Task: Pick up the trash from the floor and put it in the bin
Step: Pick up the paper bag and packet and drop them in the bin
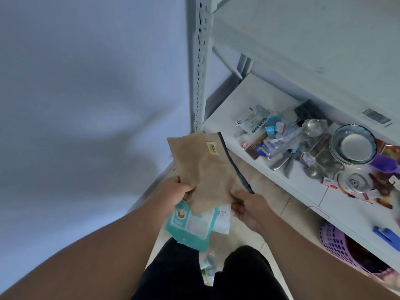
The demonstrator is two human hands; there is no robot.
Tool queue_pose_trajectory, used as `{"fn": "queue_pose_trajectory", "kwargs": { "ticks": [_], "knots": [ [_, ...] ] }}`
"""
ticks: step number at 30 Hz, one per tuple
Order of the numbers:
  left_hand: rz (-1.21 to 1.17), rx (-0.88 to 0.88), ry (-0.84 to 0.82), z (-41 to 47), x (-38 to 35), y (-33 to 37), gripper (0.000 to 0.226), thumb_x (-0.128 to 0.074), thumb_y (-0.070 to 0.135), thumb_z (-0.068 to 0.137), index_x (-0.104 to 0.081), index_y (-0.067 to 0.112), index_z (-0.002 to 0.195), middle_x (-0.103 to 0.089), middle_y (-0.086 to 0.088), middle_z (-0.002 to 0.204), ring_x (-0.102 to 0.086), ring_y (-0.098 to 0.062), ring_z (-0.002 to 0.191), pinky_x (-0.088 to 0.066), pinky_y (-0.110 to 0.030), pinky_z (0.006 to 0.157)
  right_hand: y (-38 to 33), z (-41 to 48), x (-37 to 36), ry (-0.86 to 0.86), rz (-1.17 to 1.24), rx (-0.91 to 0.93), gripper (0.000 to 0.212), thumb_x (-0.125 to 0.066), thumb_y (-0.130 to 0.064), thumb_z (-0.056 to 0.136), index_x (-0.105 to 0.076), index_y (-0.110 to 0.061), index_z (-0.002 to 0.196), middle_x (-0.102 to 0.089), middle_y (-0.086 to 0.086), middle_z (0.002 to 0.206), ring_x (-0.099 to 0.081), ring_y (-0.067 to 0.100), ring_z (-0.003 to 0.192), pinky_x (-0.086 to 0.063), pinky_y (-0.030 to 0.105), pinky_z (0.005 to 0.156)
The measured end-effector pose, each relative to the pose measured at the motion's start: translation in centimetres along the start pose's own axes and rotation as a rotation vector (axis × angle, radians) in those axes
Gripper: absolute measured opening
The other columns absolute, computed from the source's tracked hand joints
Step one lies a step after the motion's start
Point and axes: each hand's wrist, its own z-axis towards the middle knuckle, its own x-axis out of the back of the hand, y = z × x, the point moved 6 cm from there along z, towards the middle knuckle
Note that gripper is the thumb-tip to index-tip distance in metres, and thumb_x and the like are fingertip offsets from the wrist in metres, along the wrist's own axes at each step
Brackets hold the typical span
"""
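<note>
The left hand (173,192) and the right hand (249,207) both pinch the bottom of a brown paper pouch (203,169), holding it up over the floor (270,198). A teal packet (190,226) and a white wrapper (223,219) are tucked under it. A white shelf (249,100) full of small things is just beside.

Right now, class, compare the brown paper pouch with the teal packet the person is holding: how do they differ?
The brown paper pouch is plain kraft with one small yellow sticker; the teal packet is glossy and printed. The pouch lies on top, gripped by the left hand and right hand; the packet hangs underneath, mostly covered. Both are flat, flexible packaging, off the floor.
</note>
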Motion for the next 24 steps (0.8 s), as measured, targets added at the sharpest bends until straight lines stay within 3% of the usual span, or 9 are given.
{"fn": "queue_pose_trajectory", "kwargs": {
  "ticks": [2,4,6,8,10,13,16,24],
  "knots": [
    [0.011,0.054,-0.015,1.7,-0.1,-0.1,0.027,-0.078,0.013,0.082,-0.069,0.023,0.105,-0.078,-0.011,0.097,-0.074,-0.032,0.093,-0.058,-0.049,0.09,-0.9,1.6,0.2,-0.018,-0.02,-0.048,0.023,-0.07,-0.02,0.088,-0.068,-0.002,0.103,-0.074,0.013,0.08,-0.07,0.024,0.06,-0.055,0.029,0.051],
    [0.016,0.082,-0.004,3.5,-0.2,-0.5,0.024,-0.076,0.009,0.083,-0.07,0.019,0.104,-0.078,-0.006,0.084,-0.075,-0.023,0.078,-0.062,-0.041,0.076,-2.0,3.7,0.6,-0.023,-0.019,-0.105,0.03,-0.068,-0.032,0.088,-0.067,-0.005,0.102,-0.076,0.016,0.08,-0.074,0.029,0.065,-0.057,0.033,0.053],
    [0.033,0.121,0.031,4.9,0.0,-0.7,0.015,-0.077,0.01,0.084,-0.074,0.012,0.098,-0.074,0.003,0.065,-0.067,-0.012,0.056,-0.055,-0.028,0.056,-3.2,5.8,0.4,-0.059,-0.067,-0.161,0.034,-0.068,-0.042,0.086,-0.071,-0.012,0.102,-0.078,0.013,0.081,-0.076,0.034,0.072,-0.059,0.038,0.055],
    [0.009,0.165,0.04,6.1,-0.3,-1.1,0.009,-0.077,0.01,0.084,-0.074,0.008,0.093,-0.075,-0.001,0.068,-0.067,-0.016,0.06,-0.059,-0.034,0.061,-4.2,8.0,-0.4,-0.128,-0.162,-0.186,0.035,-0.068,-0.047,0.086,-0.071,-0.015,0.1,-0.078,0.006,0.076,-0.076,0.036,0.075,-0.059,0.038,0.055],
    [-0.025,0.192,0.046,7.5,-0.9,-1.6,0.016,-0.077,0.01,0.084,-0.074,0.006,0.099,-0.078,-0.015,0.091,-0.072,-0.03,0.08,-0.062,-0.048,0.084,-4.8,10.2,-0.9,-0.159,-0.24,-0.2,0.031,-0.069,-0.043,0.087,-0.068,-0.014,0.098,-0.075,0.002,0.068,-0.076,0.036,0.075,-0.059,0.038,0.055],
    [-0.074,0.27,0.065,9.6,-2.0,-2.8,0.021,-0.079,0.012,0.083,-0.074,0.007,0.103,-0.077,-0.017,0.102,-0.072,-0.041,0.099,-0.059,-0.054,0.091,-5.0,13.1,-0.5,-0.13,-0.325,-0.21,0.021,-0.068,-0.026,0.091,-0.067,-0.007,0.101,-0.074,0.003,0.068,-0.076,0.033,0.068,-0.058,0.035,0.052],
    [-0.113,0.315,0.07,12.6,-3.3,-3.9,0.02,-0.079,0.007,0.081,-0.076,0.008,0.1,-0.079,-0.014,0.102,-0.073,-0.04,0.098,-0.058,-0.054,0.092,-4.6,15.9,0.2,-0.1,-0.372,-0.232,0.014,-0.064,-0.016,0.094,-0.066,-0.004,0.1,-0.076,0.007,0.071,-0.074,0.029,0.06,-0.056,0.03,0.046],
    [-0.076,0.291,0.013,22.9,-7.2,-5.6,0.023,-0.079,0.008,0.08,-0.075,0.007,0.103,-0.078,-0.009,0.102,-0.075,-0.028,0.088,-0.061,-0.041,0.083,-3.3,25.3,2.6,0.051,-0.345,-0.25,0.01,-0.065,-0.008,0.092,-0.063,-0.006,0.082,-0.064,0.004,0.05,-0.058,0.015,0.039,-0.05,0.024,0.038]
  ]
}}
